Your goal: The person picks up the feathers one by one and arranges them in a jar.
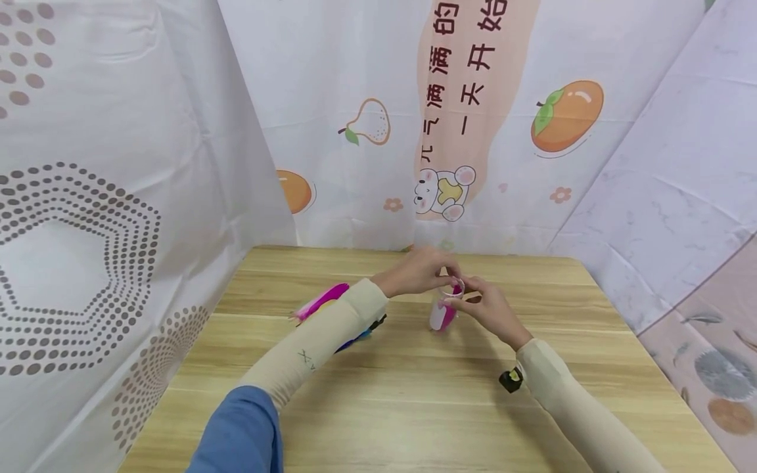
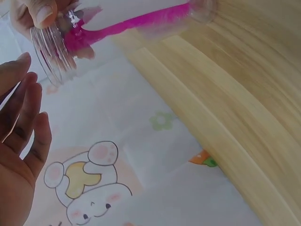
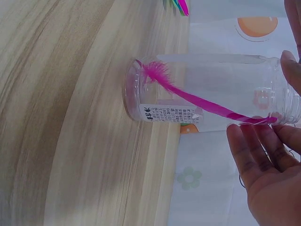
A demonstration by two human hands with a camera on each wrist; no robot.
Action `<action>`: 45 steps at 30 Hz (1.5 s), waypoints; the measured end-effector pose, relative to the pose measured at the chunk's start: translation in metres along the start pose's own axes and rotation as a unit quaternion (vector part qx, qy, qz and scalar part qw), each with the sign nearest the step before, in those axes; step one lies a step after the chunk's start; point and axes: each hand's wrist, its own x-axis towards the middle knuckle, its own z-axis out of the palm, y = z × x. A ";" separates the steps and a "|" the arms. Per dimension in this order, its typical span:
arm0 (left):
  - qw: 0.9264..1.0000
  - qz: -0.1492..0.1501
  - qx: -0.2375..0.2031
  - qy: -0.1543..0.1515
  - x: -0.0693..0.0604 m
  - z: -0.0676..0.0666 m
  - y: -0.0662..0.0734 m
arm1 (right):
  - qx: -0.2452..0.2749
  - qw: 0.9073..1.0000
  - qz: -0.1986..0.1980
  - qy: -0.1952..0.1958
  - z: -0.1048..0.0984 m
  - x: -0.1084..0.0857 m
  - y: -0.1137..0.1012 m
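Observation:
A clear jar (image 1: 437,316) with a magenta feather (image 3: 195,100) inside stands near the back of the table. The right wrist view shows the feather slanting from the fluffy tip near the jar's base to the shaft near its neck. My right hand (image 1: 495,312) holds the jar around its neck, thumb and fingers on either side. Just above the jar's mouth is my left hand (image 1: 420,270), its fingers loosely bent. In the left wrist view those fingers (image 2: 35,127) are apart from the rim and hold nothing. A printed label (image 3: 169,114) is on the jar.
Magenta and yellow feathers (image 1: 324,301) lie on the wooden table (image 1: 384,407) to the left, partly behind my left sleeve. Blue feathers (image 1: 353,340) show beside the same sleeve. A patterned curtain (image 1: 331,66) hangs along the table's back edge.

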 end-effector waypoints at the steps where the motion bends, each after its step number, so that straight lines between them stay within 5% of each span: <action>1: 1.000 -0.003 0.000 0.001 -0.002 0.000 -0.001 | 0.001 1.000 0.001 -0.001 0.000 0.000 0.000; 11: 0.999 -0.031 0.006 0.013 -0.024 -0.007 -0.015 | 0.014 1.000 0.000 -0.002 0.000 -0.001 -0.002; 31: 0.994 -0.095 0.047 -0.018 -0.099 -0.015 -0.047 | 0.013 1.000 0.003 0.003 0.000 0.001 0.004; 35: 0.992 -0.114 0.045 -0.034 -0.117 -0.012 -0.050 | 0.012 1.000 0.004 0.004 0.001 0.000 0.002; 42: 0.984 -0.162 0.031 -0.065 -0.150 -0.001 -0.060 | -0.002 1.000 -0.003 -0.001 -0.004 -0.009 -0.036; 45: 0.983 -0.169 0.035 -0.069 -0.161 0.003 -0.066 | 0.004 1.000 -0.004 0.001 -0.003 -0.007 -0.027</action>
